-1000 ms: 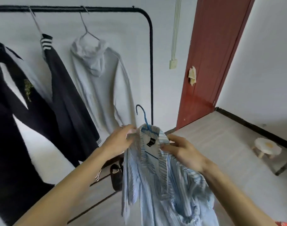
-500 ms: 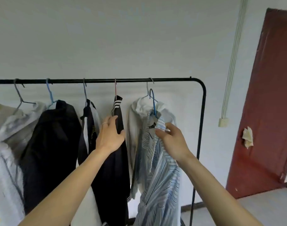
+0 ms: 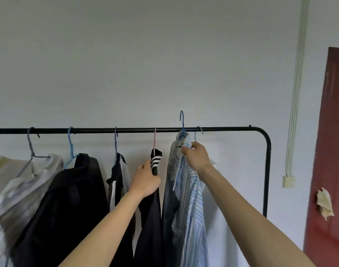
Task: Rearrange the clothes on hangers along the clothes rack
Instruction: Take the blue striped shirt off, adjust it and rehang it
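Two hands are up at the rack, and each has hold of a different garment. The right hand (image 3: 195,158) pinches the collar of the striped shirt (image 3: 186,189), fingers curled into the cloth just under the neck of its blue hanger (image 3: 182,122). The left hand (image 3: 146,180) grips the dark garment (image 3: 156,160) with the white bands, which hangs from the pink hanger (image 3: 154,139). The shirt is in the air, not on the rack: its hook stands upright and clear above the rail (image 3: 87,130), with the stem crossing the bar. The rail runs left to right, and the hook sits over the gap between the pink hanger and the grey hanger (image 3: 199,130), which carries a white garment (image 3: 222,209) mostly hidden behind the shirt. The move ahead looks like a short drop, carried by the right hand, to seat the hook on the bar. Whether the hook's mouth lies in front of the rail or behind it cannot be told from here. The left hand appears to be holding the dark garment aside (a judgement) so the slot stays wide.
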Available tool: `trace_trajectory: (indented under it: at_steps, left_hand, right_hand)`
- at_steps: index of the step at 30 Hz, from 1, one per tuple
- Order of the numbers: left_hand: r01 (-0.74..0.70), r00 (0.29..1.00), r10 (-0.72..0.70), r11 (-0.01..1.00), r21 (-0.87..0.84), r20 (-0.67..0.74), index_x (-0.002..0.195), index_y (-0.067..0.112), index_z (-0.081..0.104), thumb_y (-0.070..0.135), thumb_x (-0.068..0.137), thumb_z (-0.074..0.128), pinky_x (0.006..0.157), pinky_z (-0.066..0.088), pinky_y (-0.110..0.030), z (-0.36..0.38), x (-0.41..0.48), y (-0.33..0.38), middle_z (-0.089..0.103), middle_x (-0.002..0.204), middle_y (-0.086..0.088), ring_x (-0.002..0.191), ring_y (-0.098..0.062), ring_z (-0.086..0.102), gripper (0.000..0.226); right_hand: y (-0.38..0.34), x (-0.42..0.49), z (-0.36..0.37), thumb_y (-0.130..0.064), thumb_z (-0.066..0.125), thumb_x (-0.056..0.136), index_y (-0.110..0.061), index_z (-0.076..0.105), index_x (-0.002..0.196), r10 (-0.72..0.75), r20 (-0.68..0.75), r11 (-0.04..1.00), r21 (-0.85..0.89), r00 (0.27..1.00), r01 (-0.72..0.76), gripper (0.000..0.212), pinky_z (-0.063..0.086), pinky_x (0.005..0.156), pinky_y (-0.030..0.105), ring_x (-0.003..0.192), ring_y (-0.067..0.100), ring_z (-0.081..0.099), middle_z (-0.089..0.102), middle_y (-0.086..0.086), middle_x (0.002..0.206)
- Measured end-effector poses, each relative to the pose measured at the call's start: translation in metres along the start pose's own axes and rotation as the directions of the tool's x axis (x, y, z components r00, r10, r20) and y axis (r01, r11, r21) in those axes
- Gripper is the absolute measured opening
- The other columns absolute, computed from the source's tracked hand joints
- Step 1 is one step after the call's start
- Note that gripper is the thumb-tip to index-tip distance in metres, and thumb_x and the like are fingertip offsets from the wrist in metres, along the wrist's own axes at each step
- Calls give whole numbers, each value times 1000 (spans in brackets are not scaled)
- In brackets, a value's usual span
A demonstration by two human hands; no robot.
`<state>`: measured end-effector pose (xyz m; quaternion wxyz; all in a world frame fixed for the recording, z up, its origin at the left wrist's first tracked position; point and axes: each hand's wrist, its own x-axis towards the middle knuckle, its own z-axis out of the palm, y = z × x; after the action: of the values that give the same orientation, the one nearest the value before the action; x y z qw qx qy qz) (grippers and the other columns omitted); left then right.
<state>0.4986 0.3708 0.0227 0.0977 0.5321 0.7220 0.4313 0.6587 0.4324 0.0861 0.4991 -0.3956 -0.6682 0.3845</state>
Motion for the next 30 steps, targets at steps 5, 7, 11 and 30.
trace_trajectory:
  at_steps: [5,7,11,30]
  left_hand:
    - [5,999,-8,996,-89,-35,128,25,50,5,84,44,91,50,-42,11,8,2,62,109,-5,108,-27,55,48]
    - [15,999,-21,991,-130,-45,127,27,49,3,84,40,93,49,-42,16,11,2,63,109,-5,108,-27,55,50]
    - [1,998,-14,981,-195,-69,143,34,44,-1,84,35,101,40,-34,24,15,2,56,130,2,117,-20,50,69]
    - [17,983,-72,951,-307,-169,155,30,25,-10,84,28,112,32,-31,55,30,10,45,146,-1,133,-20,41,82]
  right_hand:
    - [47,23,24,-24,50,90,-8,58,90,92,41,992,-87,995,-88,18,47,72,37,74,23,57,62,6,79]
    - [61,21,26,-25,52,92,-13,45,70,125,71,991,-57,990,-121,26,35,59,32,61,18,43,47,3,64]
    - [72,24,14,-25,46,100,-4,55,105,103,72,995,-13,992,-103,24,39,63,31,84,28,58,59,16,93]
    - [89,48,-51,-6,44,97,-19,59,105,89,226,995,22,970,-97,22,49,100,42,110,29,62,67,16,116]
